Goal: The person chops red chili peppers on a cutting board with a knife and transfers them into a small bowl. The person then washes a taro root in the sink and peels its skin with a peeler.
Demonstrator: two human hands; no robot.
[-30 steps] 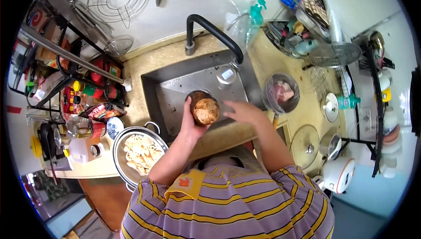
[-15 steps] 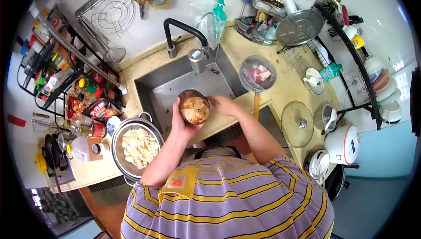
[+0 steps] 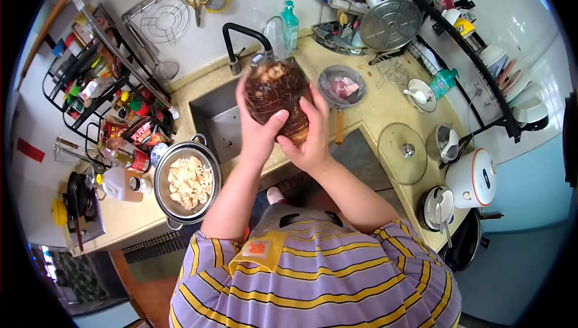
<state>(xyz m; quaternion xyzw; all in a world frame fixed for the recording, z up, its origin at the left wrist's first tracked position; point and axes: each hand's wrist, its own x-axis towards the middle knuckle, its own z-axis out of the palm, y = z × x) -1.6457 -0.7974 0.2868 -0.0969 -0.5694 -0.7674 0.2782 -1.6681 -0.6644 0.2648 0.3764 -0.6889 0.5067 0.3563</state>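
Note:
A large brown, rough-skinned root (image 3: 278,96) with pale patches is held up in front of the sink (image 3: 211,117). My left hand (image 3: 259,129) grips its left side, the thumb across the front. On its right and lower side is my right hand (image 3: 310,138), fingers wrapped round it. The root hides part of the sink and the lower end of the black faucet (image 3: 244,30). To the left, a steel pot (image 3: 161,189) holds pale cut pieces (image 3: 190,182). Right of the root, a pan (image 3: 326,94) with a wooden handle contains raw meat (image 3: 344,87).
Spice racks with bottles and packets (image 3: 137,104) stand at the left, near a plastic jug (image 3: 117,184). On the right counter are a glass lid (image 3: 394,162), a small bowl (image 3: 422,104) and a white cooker (image 3: 471,177). A dish rack (image 3: 475,63) is above.
The root has been raised and turned, now showing its dark side and looking larger. My right hand has moved from beside it to a grip on it. The view has shifted.

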